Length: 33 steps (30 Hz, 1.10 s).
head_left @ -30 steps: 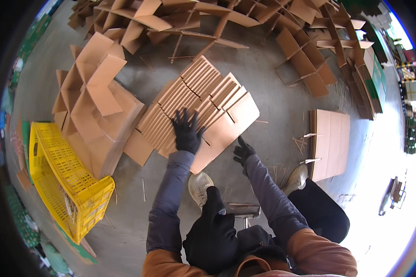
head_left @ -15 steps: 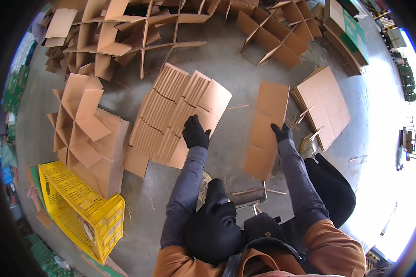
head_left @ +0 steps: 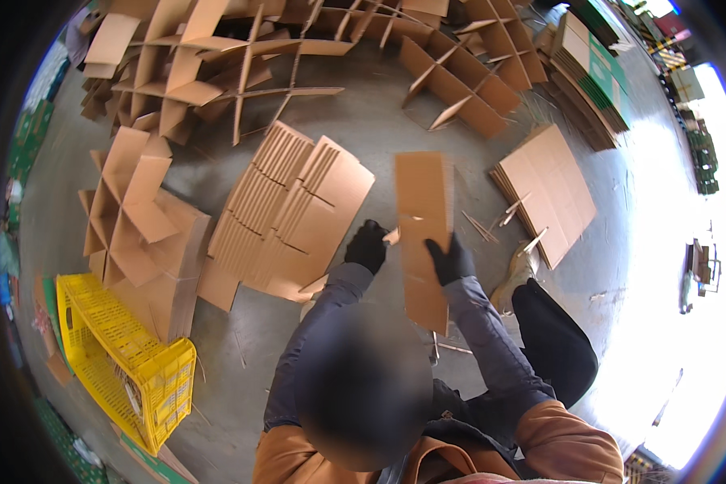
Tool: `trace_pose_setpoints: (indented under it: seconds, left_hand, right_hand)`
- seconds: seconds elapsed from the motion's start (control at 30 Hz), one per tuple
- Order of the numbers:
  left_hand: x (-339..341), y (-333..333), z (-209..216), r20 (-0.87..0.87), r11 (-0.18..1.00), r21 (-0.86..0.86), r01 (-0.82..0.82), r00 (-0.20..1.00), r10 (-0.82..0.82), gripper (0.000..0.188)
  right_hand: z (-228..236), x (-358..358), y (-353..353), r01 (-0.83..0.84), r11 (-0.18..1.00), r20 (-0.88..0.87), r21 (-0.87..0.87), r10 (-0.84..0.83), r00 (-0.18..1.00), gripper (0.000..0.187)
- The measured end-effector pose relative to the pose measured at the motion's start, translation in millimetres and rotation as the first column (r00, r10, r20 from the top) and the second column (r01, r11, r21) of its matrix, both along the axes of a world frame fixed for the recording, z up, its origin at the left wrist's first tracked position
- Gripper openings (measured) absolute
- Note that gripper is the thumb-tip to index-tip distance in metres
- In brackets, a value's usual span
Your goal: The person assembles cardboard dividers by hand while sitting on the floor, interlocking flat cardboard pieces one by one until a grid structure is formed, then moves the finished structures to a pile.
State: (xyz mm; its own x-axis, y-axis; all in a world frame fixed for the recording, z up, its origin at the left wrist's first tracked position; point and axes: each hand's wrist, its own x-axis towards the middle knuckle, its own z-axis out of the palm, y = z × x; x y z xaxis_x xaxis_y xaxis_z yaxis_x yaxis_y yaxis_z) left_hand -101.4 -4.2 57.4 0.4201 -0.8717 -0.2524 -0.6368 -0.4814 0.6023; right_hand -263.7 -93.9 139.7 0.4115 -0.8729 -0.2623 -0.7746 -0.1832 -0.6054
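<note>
My right hand [head_left: 452, 260], in a black glove, grips the right edge of a long flat cardboard panel [head_left: 424, 202], its thumb lying over the face. The panel stands roughly lengthwise before me, with a short slit near its middle. Just left of it is my gloved left hand [head_left: 369, 246], fingers curled. A small light tan bit shows at its fingertips; I cannot tell what it is. Beyond the left hand lies a fanned stack of slotted cardboard sheets [head_left: 298, 214], apart from the panel.
Flat cardboard sheets [head_left: 548, 189] lie stacked at right. Assembled cardboard dividers [head_left: 460, 81] spread across the back; another divider [head_left: 129, 202] rests on a stack at left. A yellow plastic crate [head_left: 129, 355] stands near left. Cardboard scraps [head_left: 480, 228] litter the grey floor.
The panel has moved left with my right hand and now stands more upright in view. My left hand has left the fanned stack and come right, close to the panel.
</note>
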Motion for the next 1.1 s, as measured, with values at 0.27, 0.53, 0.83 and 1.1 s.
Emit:
trace_pose_setpoints:
  seconds: [0.27, 0.53, 0.83, 1.1]
  left_hand:
    - [-44, 1, -10, 0.048, 0.984, 0.042, 0.173, 0.983, -0.175, 0.021]
    - [-56, -10, -6, 0.032, 0.979, -0.015, 0.203, 0.979, -0.203, 0.021]
    - [83, 36, -5, 0.532, 0.889, 0.025, -0.457, 0.759, 0.375, 0.054]
    - [80, 23, -4, 0.44, 0.982, -0.039, -0.187, 0.879, 0.185, 0.043]
  right_hand:
    - [13, -40, 2, -0.226, 0.97, -0.362, 0.094, 0.245, 0.9, 0.037]
    - [-106, -16, -2, -0.174, 0.978, -0.507, 0.113, 0.208, 0.836, 0.024]
    - [-38, -60, -39, 0.116, 0.989, -0.198, -0.089, -0.132, 0.971, 0.043]
    - [-24, -71, -6, 0.404, 0.914, 0.019, 0.02, -0.405, 0.914, 0.036]
